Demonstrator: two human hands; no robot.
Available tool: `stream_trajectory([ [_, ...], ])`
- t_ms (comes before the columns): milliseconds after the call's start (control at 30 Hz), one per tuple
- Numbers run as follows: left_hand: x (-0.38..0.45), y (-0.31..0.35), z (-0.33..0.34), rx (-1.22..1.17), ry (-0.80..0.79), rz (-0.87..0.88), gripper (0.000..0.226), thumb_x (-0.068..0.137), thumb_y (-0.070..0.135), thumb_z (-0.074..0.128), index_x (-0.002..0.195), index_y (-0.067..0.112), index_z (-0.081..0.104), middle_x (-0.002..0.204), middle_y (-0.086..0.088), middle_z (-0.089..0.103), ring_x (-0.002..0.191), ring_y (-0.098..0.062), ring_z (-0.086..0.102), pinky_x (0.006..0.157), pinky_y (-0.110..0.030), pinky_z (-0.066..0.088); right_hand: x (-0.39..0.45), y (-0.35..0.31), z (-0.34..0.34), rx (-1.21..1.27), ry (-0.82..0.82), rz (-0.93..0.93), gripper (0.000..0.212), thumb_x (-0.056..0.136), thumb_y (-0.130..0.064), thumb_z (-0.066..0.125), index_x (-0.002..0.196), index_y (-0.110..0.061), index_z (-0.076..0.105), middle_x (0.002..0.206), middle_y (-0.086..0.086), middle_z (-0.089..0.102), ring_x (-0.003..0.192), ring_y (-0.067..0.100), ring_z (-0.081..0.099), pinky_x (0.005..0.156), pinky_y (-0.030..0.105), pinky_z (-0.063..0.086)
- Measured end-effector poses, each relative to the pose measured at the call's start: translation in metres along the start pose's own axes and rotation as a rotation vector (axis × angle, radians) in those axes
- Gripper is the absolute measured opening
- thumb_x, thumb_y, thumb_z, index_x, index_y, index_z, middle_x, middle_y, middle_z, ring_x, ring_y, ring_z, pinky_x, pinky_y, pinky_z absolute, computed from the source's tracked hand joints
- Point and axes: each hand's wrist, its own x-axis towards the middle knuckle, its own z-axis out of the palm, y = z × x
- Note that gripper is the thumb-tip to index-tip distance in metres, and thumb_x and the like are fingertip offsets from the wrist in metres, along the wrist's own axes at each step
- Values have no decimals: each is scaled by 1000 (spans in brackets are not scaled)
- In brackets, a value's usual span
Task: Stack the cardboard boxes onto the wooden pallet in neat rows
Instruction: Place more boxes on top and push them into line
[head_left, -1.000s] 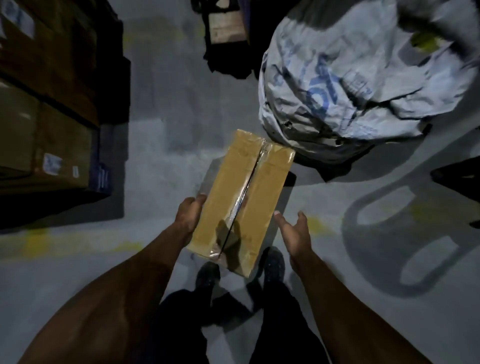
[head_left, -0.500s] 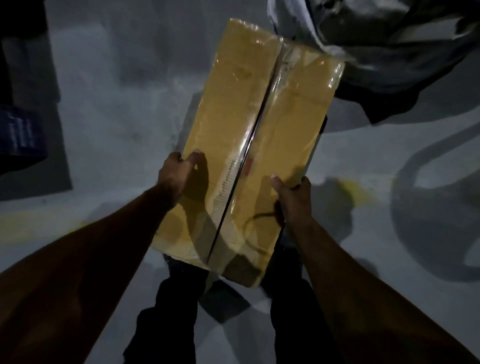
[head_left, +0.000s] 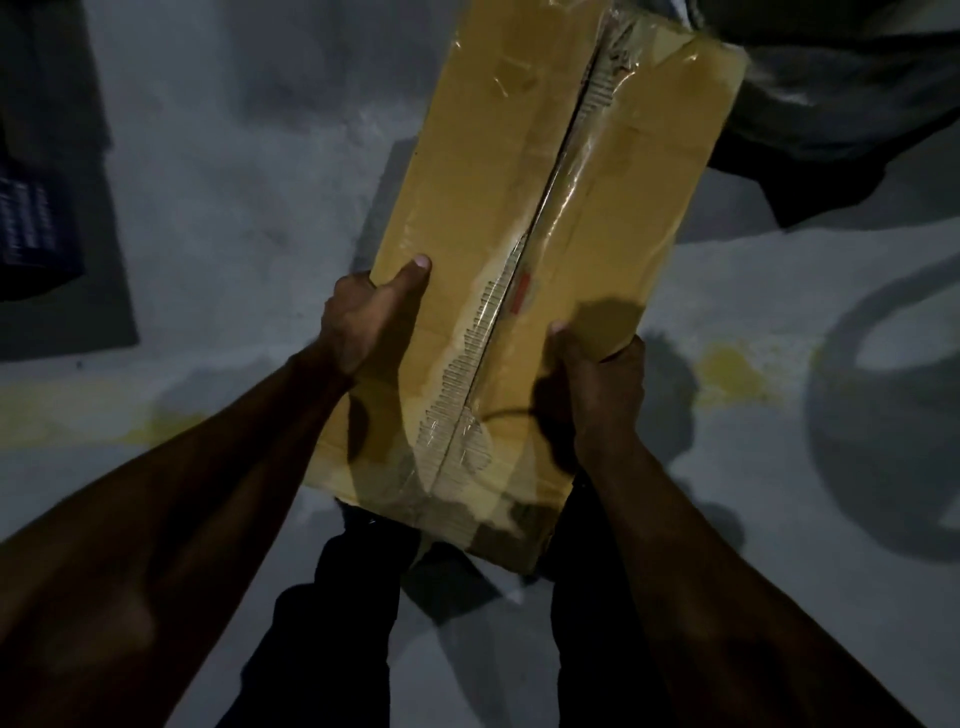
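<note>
Both hands, left hand (head_left: 371, 317) and right hand (head_left: 597, 384), clamp the taped cardboard box (head_left: 524, 249) by its sides above the floor (head_left: 234, 182); no pallet in sight, so stacking remains undone, bag (head_left: 831, 78) at two o'clock.

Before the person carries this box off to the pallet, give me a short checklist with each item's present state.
1. Left hand grips the cardboard box, thumb on top at its left edge: ok.
2. Right hand grips the right edge, thumb on top: ok.
3. Box clear of the floor: ok, it looks lifted above the feet.
4. Tape over the centre seam holding: cannot tell; it looks wrinkled and worn.
5. Wooden pallet in sight for placing: not ok, none in view.
6. Fingers under the box: cannot tell, hidden.
</note>
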Motion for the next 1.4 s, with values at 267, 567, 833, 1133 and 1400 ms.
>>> stream_trajectory([
  [267, -73, 36, -57, 33, 71, 90, 64, 75, 75, 65, 90, 13, 67, 89, -5, 70, 84, -27, 67, 70, -34, 49, -57, -64, -25, -115, -56, -94, 62, 76, -52, 80, 124, -29, 49, 102, -13, 59, 103, 20, 59, 98, 43, 49],
  [567, -235, 118, -188, -32, 232, 140, 64, 75, 79, 61, 86, 16, 63, 92, -5, 68, 84, -28, 64, 73, -36, 50, -205, -218, -69, -239, -131, -283, 51, 81, -57, 73, 112, -30, 43, 107, -3, 55, 97, 22, 52, 87, 36, 45],
  [833, -344, 165, -333, -104, 415, 186, 92, 56, 93, 50, 105, 18, 68, 102, -5, 69, 92, -30, 65, 90, -46, 54, -360, -326, -58, -258, -99, -505, 61, 76, -62, 71, 122, -26, 52, 109, -1, 61, 105, 29, 59, 93, 42, 50],
  [1133, -398, 180, -434, -178, 542, 293, 74, 77, 82, 54, 102, 14, 66, 98, -6, 67, 91, -31, 62, 87, -42, 51, -456, -390, -26, -252, -94, -699, 60, 72, -72, 66, 115, -33, 51, 108, -3, 64, 103, 27, 61, 92, 48, 52],
  [1400, -380, 229, -483, -214, 525, 284, 76, 74, 84, 52, 98, 14, 67, 95, -6, 69, 89, -30, 64, 90, -45, 53, -464, -465, 9, -295, -111, -732, 69, 72, -73, 66, 122, -27, 53, 116, 2, 64, 107, 30, 61, 93, 46, 51],
])
